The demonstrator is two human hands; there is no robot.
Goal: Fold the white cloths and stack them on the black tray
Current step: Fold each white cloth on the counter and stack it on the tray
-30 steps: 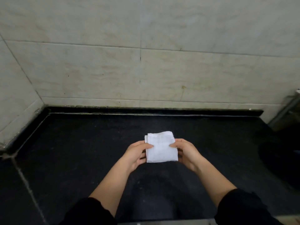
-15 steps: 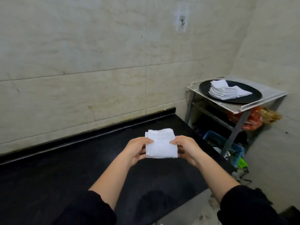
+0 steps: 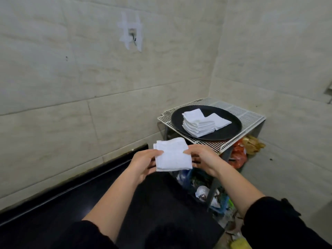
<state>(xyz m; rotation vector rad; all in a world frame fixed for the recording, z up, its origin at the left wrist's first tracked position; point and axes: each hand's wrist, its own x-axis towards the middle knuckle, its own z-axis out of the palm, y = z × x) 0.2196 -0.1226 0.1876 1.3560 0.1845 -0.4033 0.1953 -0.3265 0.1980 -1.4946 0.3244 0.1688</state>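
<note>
The fold looks done, and the step in hand is the carry to the stack. Both hands pinch one folded cloth (image 3: pixel 172 155) in the air. The left hand (image 3: pixel 143 161) has its thumb on top at the cloth's 9 o'clock edge, and the right hand (image 3: pixel 203 159) grips the 3 o'clock edge. The cloth hangs over the far end of the counter (image 3: pixel 89 203), touching nothing else.

The tray (image 3: pixel 228 132) sits on a wire rack (image 3: pixel 248 115) at about 1 o'clock from the cloth, close by. On the tray is a stack (image 3: pixel 197 125) of folded cloths, with a single flat cloth (image 3: pixel 220 121) touching it at 3 o'clock.

Next, I judge, the cloth must travel toward 1 o'clock, come down level on the stack with edges matched, and be let go without nudging the layers askew.
</note>
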